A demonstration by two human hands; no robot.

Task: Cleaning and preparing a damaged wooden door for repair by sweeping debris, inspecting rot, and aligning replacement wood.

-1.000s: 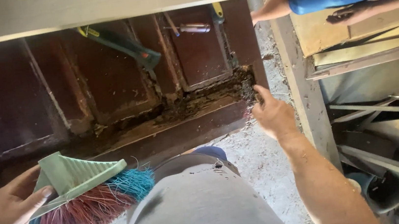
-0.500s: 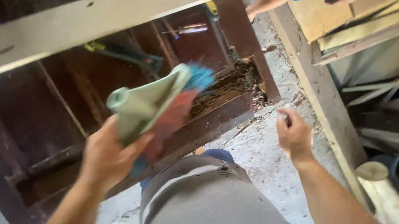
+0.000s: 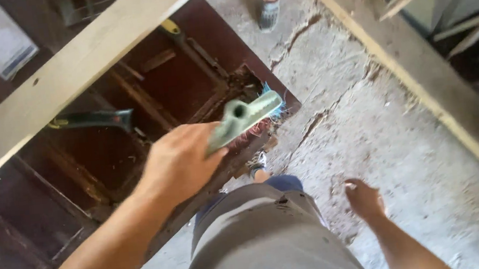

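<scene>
Left hand (image 3: 180, 161) clamped round green brush (image 3: 243, 116), bristles over rotted corner of dark wooden door (image 3: 180, 81). Right hand (image 3: 365, 198) loose, fingers spread, off door over concrete floor (image 3: 379, 108). I judge sweeping step; next needs bristles lowered onto debris.

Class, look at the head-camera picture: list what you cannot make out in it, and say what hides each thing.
1. Brush bristles: mostly behind the green brush head held in the left hand.
2. Dark wooden door: crossed by the pale plank; the left edge cuts it off.
3. Another person's feet: cut off by the top edge.
4. Right hand: open, fingertips blurred.
</scene>
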